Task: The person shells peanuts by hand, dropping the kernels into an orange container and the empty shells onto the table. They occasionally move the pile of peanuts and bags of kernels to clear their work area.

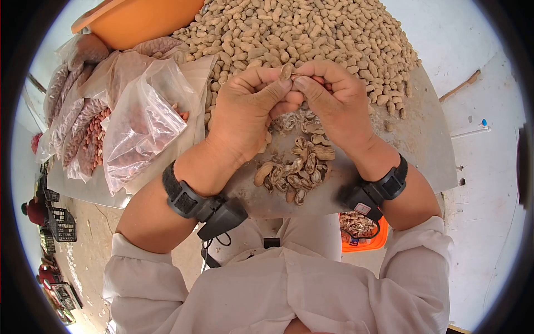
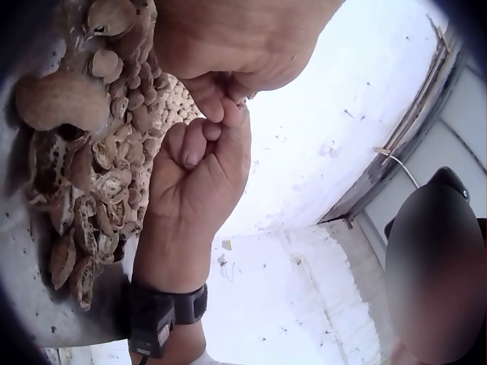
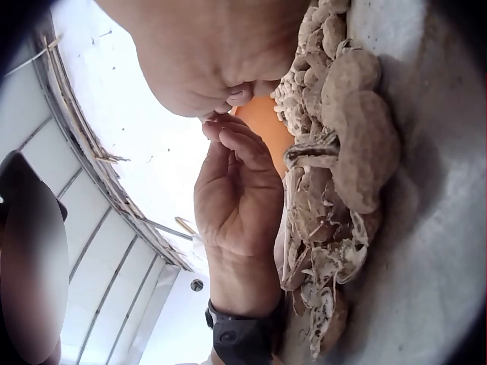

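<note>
In the head view both hands meet over the near side of the peanut heap. My left hand (image 1: 253, 103) pinches a tan peanut shell (image 1: 286, 71) between thumb and index finger. Right beside it, my right hand (image 1: 336, 100) has thumb and forefinger together at the shell, with red peanut kernels (image 1: 327, 86) held in its curled fingers. Below the hands lies a small pile of cracked, emptied shells (image 1: 300, 173) with some whole peanuts among it. Both wrist views show the fingertips close together, the shell mostly hidden by the hands.
A big heap of unshelled peanuts (image 1: 311, 33) covers the back of the metal table (image 1: 428, 119). Clear plastic bags (image 1: 147, 125) of red kernels stand at left, before an orange basin (image 1: 139, 25). Under the table edge an orange container (image 1: 378, 240) holds shell pieces.
</note>
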A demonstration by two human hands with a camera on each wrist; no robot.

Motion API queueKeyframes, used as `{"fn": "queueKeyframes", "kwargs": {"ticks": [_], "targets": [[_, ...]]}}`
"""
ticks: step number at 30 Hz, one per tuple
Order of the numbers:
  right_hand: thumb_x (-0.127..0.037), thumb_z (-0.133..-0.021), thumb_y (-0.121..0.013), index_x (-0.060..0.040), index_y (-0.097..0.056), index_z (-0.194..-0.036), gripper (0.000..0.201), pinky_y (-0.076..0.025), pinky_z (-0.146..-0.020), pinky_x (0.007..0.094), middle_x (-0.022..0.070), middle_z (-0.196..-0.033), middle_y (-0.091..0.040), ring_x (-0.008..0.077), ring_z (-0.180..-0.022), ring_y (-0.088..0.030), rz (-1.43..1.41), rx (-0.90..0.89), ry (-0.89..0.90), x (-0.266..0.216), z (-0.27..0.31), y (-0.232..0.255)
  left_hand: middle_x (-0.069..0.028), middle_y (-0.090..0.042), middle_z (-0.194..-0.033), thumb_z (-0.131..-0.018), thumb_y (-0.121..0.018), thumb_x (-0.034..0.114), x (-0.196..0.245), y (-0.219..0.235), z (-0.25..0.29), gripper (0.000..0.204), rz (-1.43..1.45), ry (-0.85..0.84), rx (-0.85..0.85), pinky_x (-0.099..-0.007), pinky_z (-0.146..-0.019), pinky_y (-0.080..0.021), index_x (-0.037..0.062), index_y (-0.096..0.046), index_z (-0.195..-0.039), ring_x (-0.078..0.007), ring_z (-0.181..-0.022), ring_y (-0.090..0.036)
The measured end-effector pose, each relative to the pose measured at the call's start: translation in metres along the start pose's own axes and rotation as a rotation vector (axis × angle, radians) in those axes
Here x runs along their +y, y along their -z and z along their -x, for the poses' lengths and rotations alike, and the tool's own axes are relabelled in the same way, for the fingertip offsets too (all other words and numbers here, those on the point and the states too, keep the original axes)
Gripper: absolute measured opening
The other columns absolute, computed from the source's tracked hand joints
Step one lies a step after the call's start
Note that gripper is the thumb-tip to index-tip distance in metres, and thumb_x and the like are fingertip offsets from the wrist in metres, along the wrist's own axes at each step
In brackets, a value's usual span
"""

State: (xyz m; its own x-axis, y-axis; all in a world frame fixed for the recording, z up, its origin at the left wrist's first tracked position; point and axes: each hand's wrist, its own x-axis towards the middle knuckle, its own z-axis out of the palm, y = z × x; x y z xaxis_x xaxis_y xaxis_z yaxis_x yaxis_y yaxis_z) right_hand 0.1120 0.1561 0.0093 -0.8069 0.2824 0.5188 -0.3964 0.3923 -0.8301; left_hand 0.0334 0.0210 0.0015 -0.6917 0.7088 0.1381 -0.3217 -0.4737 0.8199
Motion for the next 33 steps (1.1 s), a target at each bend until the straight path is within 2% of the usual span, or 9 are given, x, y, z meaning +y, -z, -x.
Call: {"fn": "queueKeyframes", "kwargs": {"ticks": [6, 14, 17, 23, 33], "targets": [[-0.007, -0.084, -0.058, -0.0013, -0.060, -0.089, 0.008, -0.042, -0.058, 0.0194, -0.0004, -0.073, -0.058, 0.0046, -0.067, -0.050, 0.024, 0.004, 0.048, -0.0003, 0.0013, -0.0012, -0.0095, -0.063, -0.084, -0.086, -0.054, 0.002, -0.0021, 0.0000, 0.0019, 0.007, 0.013, -0.007, 0.007, -0.0235, -0.066, -0.055, 0.0002, -0.059, -0.091, -0.0162, -0.072, -0.064], [-0.007, -0.084, -0.058, -0.0007, -0.059, -0.090, 0.008, -0.042, -0.059, 0.0192, -0.0002, -0.073, -0.058, 0.0044, -0.067, -0.050, -0.001, -0.016, 0.028, -0.0027, 0.0017, -0.0004, -0.0102, -0.063, -0.086, -0.086, -0.054, 0.001, -0.0033, 0.0012, 0.0020, 0.010, -0.011, -0.015, 0.009, -0.0240, -0.067, -0.055, -0.0001, -0.060, -0.094, -0.0159, -0.072, -0.064], [-0.007, -0.084, -0.058, -0.0008, -0.059, -0.090, 0.009, -0.042, -0.058, 0.0193, -0.0007, -0.073, -0.057, 0.0043, -0.067, -0.049, -0.025, -0.021, 0.019, -0.0020, 0.0010, -0.0004, -0.0110, -0.063, -0.086, -0.087, -0.052, 0.002, -0.0018, 0.0006, 0.0020, 0.011, -0.040, -0.024, -0.002, -0.0256, -0.069, -0.055, -0.0008, -0.060, -0.095, -0.0170, -0.074, -0.064], [-0.009, -0.083, -0.059, -0.0013, -0.060, -0.091, 0.011, -0.041, -0.057, 0.0196, -0.0016, -0.073, -0.055, 0.0044, -0.066, -0.047, 0.031, 0.003, 0.033, 0.0045, -0.0001, -0.0002, -0.0127, -0.063, -0.087, -0.090, -0.045, 0.009, 0.0031, 0.0039, 0.0022, 0.019, 0.101, -0.005, -0.084, -0.0273, -0.071, -0.053, -0.0038, -0.057, -0.098, -0.0195, -0.076, -0.063], [-0.009, -0.083, -0.060, 0.0001, -0.063, -0.094, 0.015, -0.042, -0.059, 0.0191, 0.0008, -0.076, -0.061, 0.0047, -0.067, -0.051, 0.022, -0.016, -0.029, -0.0024, -0.0003, -0.0008, -0.0059, -0.062, -0.079, -0.091, -0.050, 0.014, 0.0035, 0.0020, -0.0010, 0.018, 0.143, 0.118, -0.031, -0.0208, -0.064, -0.052, -0.0016, -0.059, -0.091, -0.0105, -0.067, -0.060]]}}
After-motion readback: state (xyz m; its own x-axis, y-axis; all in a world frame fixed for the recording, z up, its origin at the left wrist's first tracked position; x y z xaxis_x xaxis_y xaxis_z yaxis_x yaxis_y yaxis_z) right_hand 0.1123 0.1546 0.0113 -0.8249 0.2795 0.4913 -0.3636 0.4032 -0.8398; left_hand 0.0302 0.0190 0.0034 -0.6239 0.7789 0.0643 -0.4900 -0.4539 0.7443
